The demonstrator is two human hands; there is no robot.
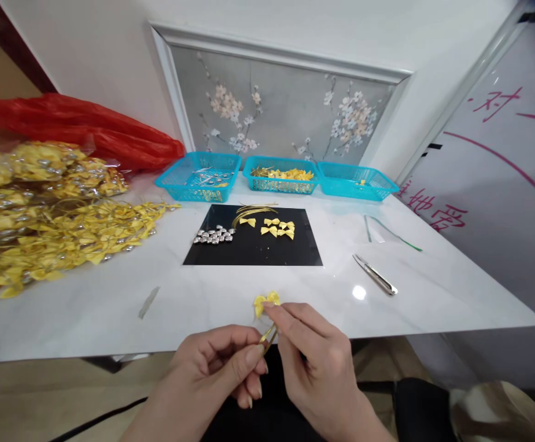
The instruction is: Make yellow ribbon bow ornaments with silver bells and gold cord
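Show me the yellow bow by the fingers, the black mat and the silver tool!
Yellow bow [259,305]: head view, its loop on the picture's left.
Black mat [235,255]: head view, bare part near its front edge.
Silver tool [375,275]: head view, mid-body.

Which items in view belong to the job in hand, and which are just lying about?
Likely in the job:
- yellow bow in right hand
- gold stem in left hand
- loose bows, silver beads, gold wires on black mat

Seemingly lying about:
- red plastic bag
- grey strip
- green strip
- silver snips, possibly for it
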